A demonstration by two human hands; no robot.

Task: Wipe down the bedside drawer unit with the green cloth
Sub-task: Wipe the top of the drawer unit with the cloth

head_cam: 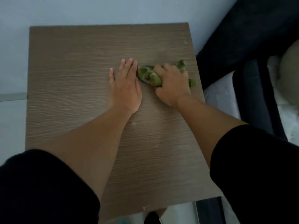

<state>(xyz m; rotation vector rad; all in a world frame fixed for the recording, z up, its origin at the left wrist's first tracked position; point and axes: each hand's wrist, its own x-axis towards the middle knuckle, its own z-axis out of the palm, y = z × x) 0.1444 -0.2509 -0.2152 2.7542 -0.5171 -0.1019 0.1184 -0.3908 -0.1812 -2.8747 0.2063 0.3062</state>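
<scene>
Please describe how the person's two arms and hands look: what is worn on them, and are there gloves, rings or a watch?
Both hands, the left hand and the right hand, are bare: no gloves, and no rings or watch can be seen. The forearms are uncovered too. Each arm wears a plain black sleeve, the left sleeve and the right sleeve, ending near the elbow, with no visible markings.

The wood-grain top of the drawer unit (72, 62) is left bare across its far and left parts. The middle is taken up by the flat left hand (125, 88), and just beside it the right hand (172, 85) is closed around the green cloth (149, 75). The right edge is hemmed in closely by the dark bed frame (242, 46), the far edge by the pale wall (113, 10).
</scene>
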